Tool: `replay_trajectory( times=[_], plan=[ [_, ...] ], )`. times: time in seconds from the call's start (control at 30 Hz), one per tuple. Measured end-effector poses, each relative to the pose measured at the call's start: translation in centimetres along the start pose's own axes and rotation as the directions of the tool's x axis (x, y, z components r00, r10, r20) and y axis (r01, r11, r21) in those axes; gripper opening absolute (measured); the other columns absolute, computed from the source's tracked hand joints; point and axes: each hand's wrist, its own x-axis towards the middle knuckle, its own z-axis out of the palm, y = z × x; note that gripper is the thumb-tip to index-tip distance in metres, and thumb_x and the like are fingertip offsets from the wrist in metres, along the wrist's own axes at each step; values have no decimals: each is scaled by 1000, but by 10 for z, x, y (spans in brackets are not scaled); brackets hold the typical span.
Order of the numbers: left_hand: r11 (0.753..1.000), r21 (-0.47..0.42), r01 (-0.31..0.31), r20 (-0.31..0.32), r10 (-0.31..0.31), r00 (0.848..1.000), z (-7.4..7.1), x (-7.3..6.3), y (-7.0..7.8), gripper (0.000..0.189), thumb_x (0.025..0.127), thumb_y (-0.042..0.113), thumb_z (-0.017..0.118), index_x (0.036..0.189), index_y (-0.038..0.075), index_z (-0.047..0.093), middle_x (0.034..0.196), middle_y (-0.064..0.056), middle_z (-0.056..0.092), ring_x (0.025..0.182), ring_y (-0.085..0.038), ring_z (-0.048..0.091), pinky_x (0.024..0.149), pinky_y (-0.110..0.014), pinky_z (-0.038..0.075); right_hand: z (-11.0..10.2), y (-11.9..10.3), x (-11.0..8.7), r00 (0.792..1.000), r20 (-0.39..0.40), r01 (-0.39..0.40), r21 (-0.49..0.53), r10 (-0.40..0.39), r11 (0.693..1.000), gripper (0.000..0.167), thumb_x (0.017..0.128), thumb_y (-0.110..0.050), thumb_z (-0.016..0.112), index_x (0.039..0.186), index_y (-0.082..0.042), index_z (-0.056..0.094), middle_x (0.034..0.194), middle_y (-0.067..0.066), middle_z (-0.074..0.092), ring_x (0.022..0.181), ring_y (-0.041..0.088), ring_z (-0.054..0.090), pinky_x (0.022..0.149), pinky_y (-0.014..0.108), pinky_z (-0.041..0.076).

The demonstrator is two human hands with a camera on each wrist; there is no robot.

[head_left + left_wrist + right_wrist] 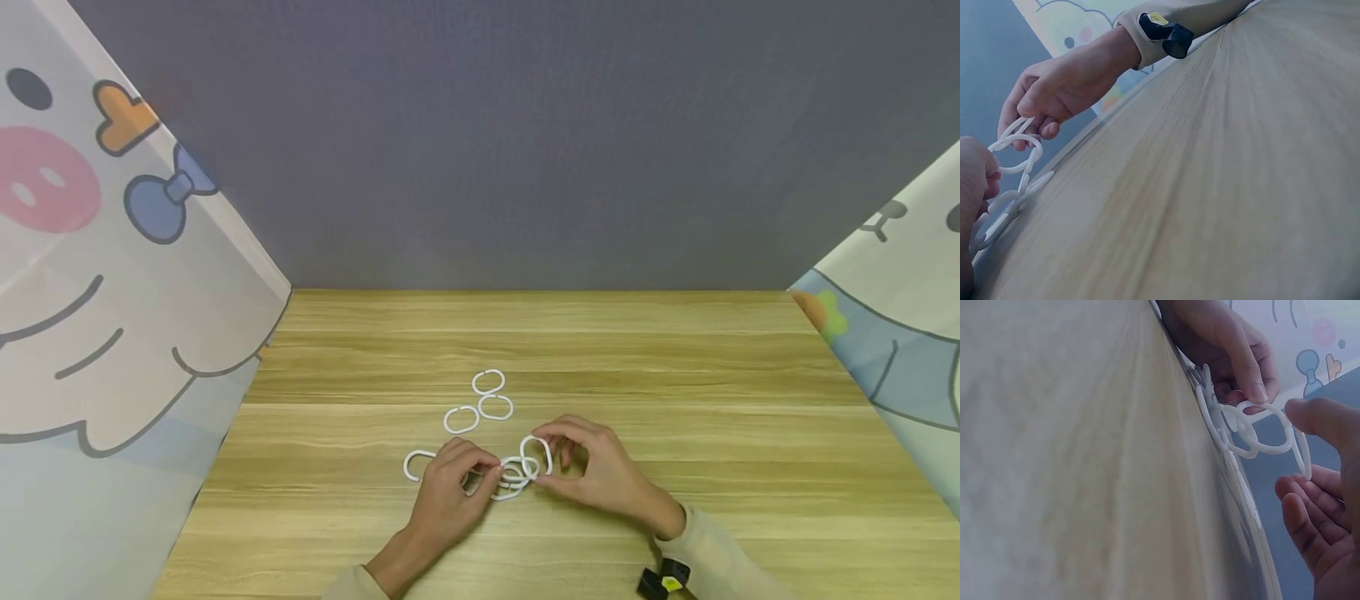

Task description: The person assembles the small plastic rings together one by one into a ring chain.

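Note:
My right hand (603,467) pinches a white plastic oval link (551,457) between thumb and fingers, holding it up on edge. That link is hooked through another white link (1272,449), which my left hand (452,493) pinches with thumb and forefinger. More white links (507,497) hang joined below, low by the tabletop in both wrist views. Beside the left hand's knuckles another link (406,464) pokes out, partly hidden by that hand. In the right wrist view, the right hand's other fingers (1316,525) are bent loosely away from the link.
Farther back on the wooden table (637,375) lie three loose white links, one at the back (487,393), one in the middle (495,418) and one at left (459,432). A grey panel (525,150) rises behind, with cartoon-printed sheets at both sides. A black device (663,577) sits on the right wrist.

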Motion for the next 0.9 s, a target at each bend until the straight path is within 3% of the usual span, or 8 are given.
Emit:
replay_trajectory(
  times=[0.6,0.77,0.9],
  plan=[
    [999,2,-51,1,51,999,0,1,-1,15,91,8,89,92,18,79,88,12,74,86,-5,63,80,-12,48,6,-2,-1,1000,20,-13,57,12,998,57,74,-1,102,125,-1,77,101,7,76,73,9,70,62,24,62],
    [1000,2,-29,15,29,999,-1,0,-1,14,91,8,89,93,19,79,89,13,74,87,-4,63,79,-13,50,7,-1,-3,997,34,-75,143,71,987,57,76,6,99,128,2,76,104,11,76,76,14,73,65,28,65],
    [1000,5,-29,12,29,999,0,0,-2,17,89,7,90,92,19,79,88,13,73,86,-4,63,78,-15,51,7,2,-6,991,43,-137,243,130,960,55,79,11,94,130,5,74,103,14,77,80,15,73,67,28,65]
  ],
)
